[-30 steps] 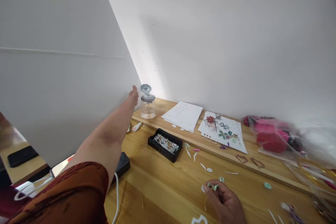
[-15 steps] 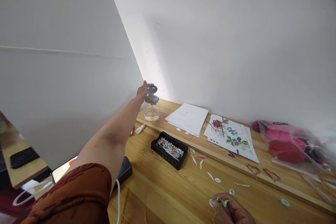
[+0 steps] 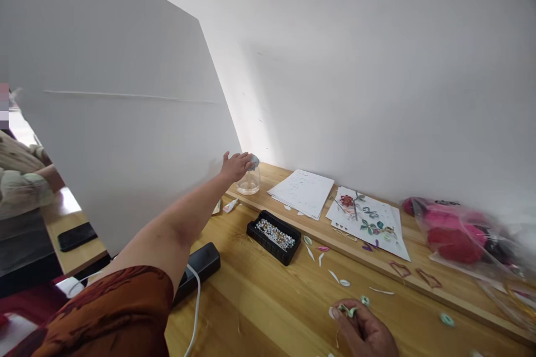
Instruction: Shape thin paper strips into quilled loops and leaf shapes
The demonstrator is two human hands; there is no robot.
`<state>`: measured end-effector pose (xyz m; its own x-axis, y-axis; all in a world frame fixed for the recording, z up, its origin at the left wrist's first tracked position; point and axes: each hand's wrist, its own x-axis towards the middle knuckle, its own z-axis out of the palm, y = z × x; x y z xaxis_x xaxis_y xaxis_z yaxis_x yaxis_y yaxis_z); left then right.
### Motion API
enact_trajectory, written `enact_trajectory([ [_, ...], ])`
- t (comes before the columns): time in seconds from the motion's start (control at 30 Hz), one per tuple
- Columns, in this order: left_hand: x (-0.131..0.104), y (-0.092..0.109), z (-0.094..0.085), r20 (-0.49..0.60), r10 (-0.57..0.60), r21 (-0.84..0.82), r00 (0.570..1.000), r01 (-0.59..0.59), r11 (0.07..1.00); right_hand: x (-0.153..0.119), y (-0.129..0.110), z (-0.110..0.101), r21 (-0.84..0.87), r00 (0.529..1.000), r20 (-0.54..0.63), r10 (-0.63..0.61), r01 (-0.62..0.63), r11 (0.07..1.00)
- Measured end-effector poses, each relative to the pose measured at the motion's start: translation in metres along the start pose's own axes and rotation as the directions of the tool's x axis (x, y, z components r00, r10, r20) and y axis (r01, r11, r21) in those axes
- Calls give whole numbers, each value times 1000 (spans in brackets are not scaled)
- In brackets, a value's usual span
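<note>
A: Left hand (image 3: 237, 166): where?

B: At full reach, arm stretched out over the worktop (image 3: 251, 301). It lies over the grey-blue lid (image 3: 255, 162) of a clear jar (image 3: 249, 184), thumb standing up, away from the lid. Fingers draped across the top. Grasping, or only resting there? Cannot tell; their undersides are hidden.

A: Jar's position?

B: Upright on the raised ledge (image 3: 272, 175), near the corner of the walls, just left of the white sheets (image 3: 301, 192). Black tray (image 3: 270, 244) of beads (image 3: 274, 233) sits nearer, down on the worktop.

A: How would the jar handle?

B: My judgement: fairly light, rigid, smooth-sided, so slippery under damp fingers. Glass or clear plastic, can't say; treat as fragile. Something clear shows near the bottom, perhaps liquid, perhaps just the base, so keep it level. Best hold is round the body, below the lid; the lid alone might give.

A: And the right hand (image 3: 368, 334)?

B: Low in view, thumb and fingers pinched on a small pale green piece (image 3: 347, 310), curled or folded. A thin strand hangs beneath. Green ring (image 3: 365, 301) just beside the fingers.

A: Its handling?

B: Looks nearly weightless, soft, easily creased. Take it lightly by one edge; a hard squeeze would likely flatten the curl.
</note>
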<state>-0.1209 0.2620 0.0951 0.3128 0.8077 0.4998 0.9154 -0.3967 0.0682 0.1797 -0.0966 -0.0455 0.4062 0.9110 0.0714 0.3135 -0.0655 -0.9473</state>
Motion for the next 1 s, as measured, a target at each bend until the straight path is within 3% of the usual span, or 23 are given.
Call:
enact_trajectory([
  [0.2,0,11,-14,78,36,119,996,-45,992,-1,3,-3,19,998,46,-33,32,999],
  [0.4,-1,25,-26,189,-57,137,980,31,990,3,13,-1,66,998,53,-37,34,997],
  [0.53,-5,47,-26,140,-98,134,985,79,988,2,10,-2,99,995,62,-83,76,992],
  [0.63,-16,86,-29,-7,-100,-24,995,100,995,2,8,-1,141,996,49,-76,69,988],
  [0.7,-34,126,-35,-47,-73,-173,996,64,983,2,8,0,166,995,33,-91,85,982],
  [0.8,-86,200,-49,-52,178,-380,983,-184,906,4,7,0,184,994,2,-107,105,977],
  [0.83,-110,226,-54,-77,288,-446,954,-292,846,5,7,0,179,994,-12,-110,111,978],
  [0.87,-137,252,-59,-92,437,-514,895,-419,749,5,6,-1,169,993,-27,-111,114,979],
  [0.93,-195,301,-69,-151,699,-619,699,-618,484,6,5,-4,145,993,-54,-107,113,983],
  [0.97,-223,322,-73,-161,788,-656,595,-661,365,6,5,-5,137,993,-62,-103,110,984],
  [1.0,-250,341,-76,-159,837,-693,524,-663,284,6,5,-6,131,993,-64,-97,104,986],
])
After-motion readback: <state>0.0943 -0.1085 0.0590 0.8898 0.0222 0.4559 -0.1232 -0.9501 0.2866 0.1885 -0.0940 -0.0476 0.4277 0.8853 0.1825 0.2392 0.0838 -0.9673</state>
